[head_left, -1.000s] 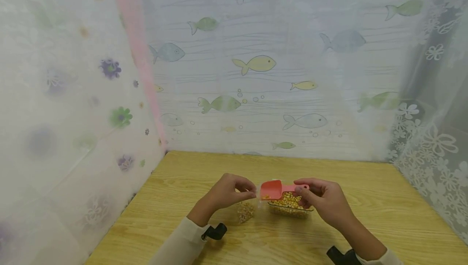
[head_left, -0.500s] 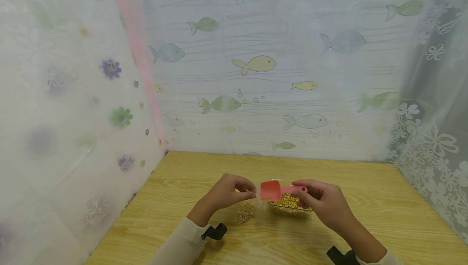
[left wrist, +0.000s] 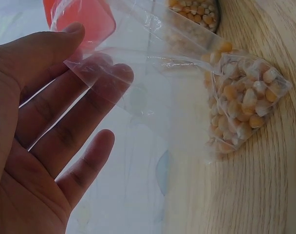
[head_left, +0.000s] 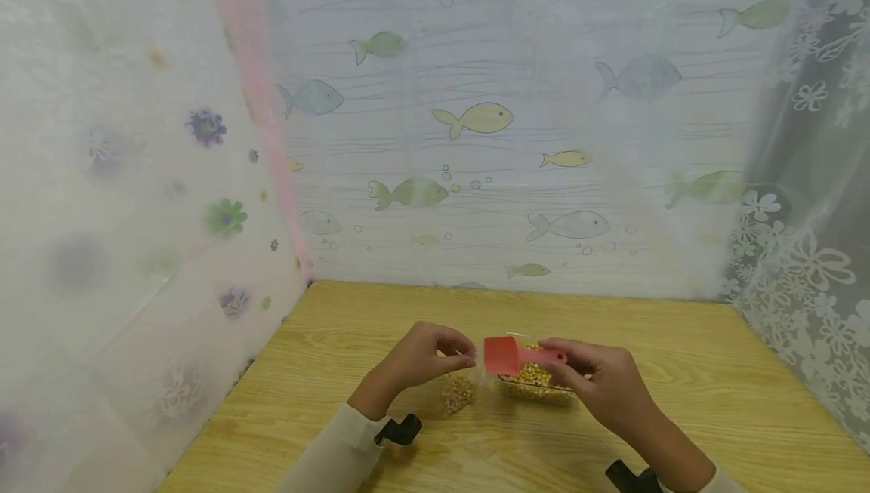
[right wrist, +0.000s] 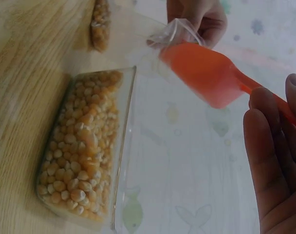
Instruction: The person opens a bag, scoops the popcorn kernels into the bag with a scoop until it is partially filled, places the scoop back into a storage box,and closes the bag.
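My left hand [head_left: 435, 357] pinches the top edge of a clear plastic bag [left wrist: 148, 63] between thumb and fingers. Corn kernels [left wrist: 245, 102] fill the bag's lower corner, down by the table. My right hand [head_left: 601, 376] grips the handle of a red scoop [head_left: 501, 355], whose blade sits at the bag's mouth, tilted toward it. No kernels show in the blade in the head view. Under the scoop stands a clear rectangular container [right wrist: 84, 146] of corn kernels, partly covered by the right hand in the head view.
The wood-grain table [head_left: 326, 395] stretches out around both hands. A fish-print curtain [head_left: 476, 198] hangs behind it, with a flower-print sheet [head_left: 170, 251] on the left and a lacy one [head_left: 809, 289] on the right. Black wrist mounts [head_left: 404, 430] stick out near the sleeves.
My right hand has shifted slightly left, and the scoop's handle has dipped a little. The few kernels seen in its blade earlier are gone from view. My left hand stays in place.
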A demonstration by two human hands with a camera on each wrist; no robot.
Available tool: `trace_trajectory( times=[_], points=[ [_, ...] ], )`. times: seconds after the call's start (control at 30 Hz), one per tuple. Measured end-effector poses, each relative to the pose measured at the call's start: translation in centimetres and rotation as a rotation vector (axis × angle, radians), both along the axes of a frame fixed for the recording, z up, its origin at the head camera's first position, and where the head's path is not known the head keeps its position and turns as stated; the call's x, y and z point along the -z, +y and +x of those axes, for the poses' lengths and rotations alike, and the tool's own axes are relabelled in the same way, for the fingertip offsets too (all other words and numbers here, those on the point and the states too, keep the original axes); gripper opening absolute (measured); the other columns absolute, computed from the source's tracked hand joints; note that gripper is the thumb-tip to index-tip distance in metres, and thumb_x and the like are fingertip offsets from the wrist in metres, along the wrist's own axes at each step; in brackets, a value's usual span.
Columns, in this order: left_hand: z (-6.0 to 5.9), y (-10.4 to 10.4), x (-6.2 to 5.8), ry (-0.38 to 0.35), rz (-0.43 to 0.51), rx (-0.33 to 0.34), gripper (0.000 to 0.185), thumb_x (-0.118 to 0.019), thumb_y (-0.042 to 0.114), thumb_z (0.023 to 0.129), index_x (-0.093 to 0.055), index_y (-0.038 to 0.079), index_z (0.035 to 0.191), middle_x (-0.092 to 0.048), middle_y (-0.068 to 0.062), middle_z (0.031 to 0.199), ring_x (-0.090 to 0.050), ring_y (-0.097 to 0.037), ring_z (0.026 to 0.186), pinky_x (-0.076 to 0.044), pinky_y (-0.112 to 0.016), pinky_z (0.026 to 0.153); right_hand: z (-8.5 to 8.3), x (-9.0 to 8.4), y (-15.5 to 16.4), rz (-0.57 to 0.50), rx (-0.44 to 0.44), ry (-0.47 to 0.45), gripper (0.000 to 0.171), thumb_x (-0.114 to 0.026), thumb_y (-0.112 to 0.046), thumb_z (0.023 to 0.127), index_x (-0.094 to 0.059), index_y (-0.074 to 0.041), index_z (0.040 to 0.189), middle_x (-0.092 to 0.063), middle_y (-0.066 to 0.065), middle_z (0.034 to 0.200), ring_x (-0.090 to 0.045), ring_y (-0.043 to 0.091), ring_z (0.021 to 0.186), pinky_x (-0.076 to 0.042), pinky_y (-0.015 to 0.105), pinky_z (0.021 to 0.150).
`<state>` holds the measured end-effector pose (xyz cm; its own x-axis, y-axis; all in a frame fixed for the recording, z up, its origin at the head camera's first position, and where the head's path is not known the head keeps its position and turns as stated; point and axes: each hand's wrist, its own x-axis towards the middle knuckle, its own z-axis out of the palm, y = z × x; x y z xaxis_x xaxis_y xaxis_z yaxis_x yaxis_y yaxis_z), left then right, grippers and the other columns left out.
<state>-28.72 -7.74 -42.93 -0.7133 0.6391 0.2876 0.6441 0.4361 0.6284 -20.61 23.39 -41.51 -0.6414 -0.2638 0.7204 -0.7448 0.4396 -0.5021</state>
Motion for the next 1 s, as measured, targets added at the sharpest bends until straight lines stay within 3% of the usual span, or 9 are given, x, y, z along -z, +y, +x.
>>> trace_trajectory(
  times=[0.17, 0.4, 0.53, 0.77, 1.0],
  points=[
    [-0.1, -0.1, 0.2, 0.006, 0.003, 0.006, 0.02, -0.074, 0.036, 0.098, -0.08, 0.021, 0.11, -0.076, 0.015, 0.101, -0.07, 0.002, 0.088, -0.059, -0.025, 0.08, -0.3, 0.2, 0.4, -0.008, -0.002, -0.002, 0.029, -0.081, 0.002, 0.087, -0.079, -0.008, 0.114, -0.075, -0.007, 0.08, -0.072, -0.002, 0.064, -0.056, 0.017, 0.055],
    [-0.3, -0.3, 0.2, 0.03, 0.003, 0.002, 0.02, -0.074, 0.038, 0.098, -0.08, 0.022, 0.109, -0.076, 0.015, 0.101, -0.07, 0.002, 0.089, -0.059, -0.025, 0.081, -0.9, 0.3, 1.4, -0.145, 0.005, -0.316, 0.02, -0.072, -0.013, 0.098, -0.076, -0.012, 0.118, -0.079, 0.002, 0.084, -0.075, 0.021, 0.066, -0.062, 0.033, 0.06],
    [-0.3, -0.5, 0.2, 0.03, 0.012, -0.004, 0.019, -0.074, 0.037, 0.098, -0.08, 0.023, 0.109, -0.076, 0.015, 0.101, -0.07, 0.002, 0.088, -0.059, -0.025, 0.08, -1.5, 0.2, 2.4, -0.203, 0.034, -0.445, 0.025, -0.068, -0.021, 0.102, -0.074, -0.007, 0.122, -0.08, 0.007, 0.09, -0.076, 0.028, 0.071, -0.063, 0.036, 0.065],
    [-0.2, -0.5, 0.0, 0.024, 0.014, -0.011, 0.019, -0.075, 0.034, 0.098, -0.08, 0.02, 0.11, -0.076, 0.014, 0.101, -0.071, 0.002, 0.088, -0.059, -0.024, 0.079, -2.4, 0.4, 3.6, -0.291, 0.033, -0.599, 0.04, -0.067, -0.029, 0.103, -0.069, 0.0, 0.13, -0.08, 0.01, 0.101, -0.077, 0.024, 0.079, -0.064, 0.038, 0.072],
    [-0.1, -0.5, -0.1, 0.022, 0.01, -0.02, 0.016, -0.075, 0.033, 0.098, -0.08, 0.024, 0.109, -0.076, 0.013, 0.102, -0.07, 0.002, 0.088, -0.059, -0.024, 0.08, -3.1, 1.2, 4.1, -0.329, 0.083, -0.766, 0.051, -0.069, -0.037, 0.101, -0.066, 0.003, 0.133, -0.079, 0.013, 0.103, -0.078, 0.021, 0.087, -0.064, 0.037, 0.076]
  ],
)
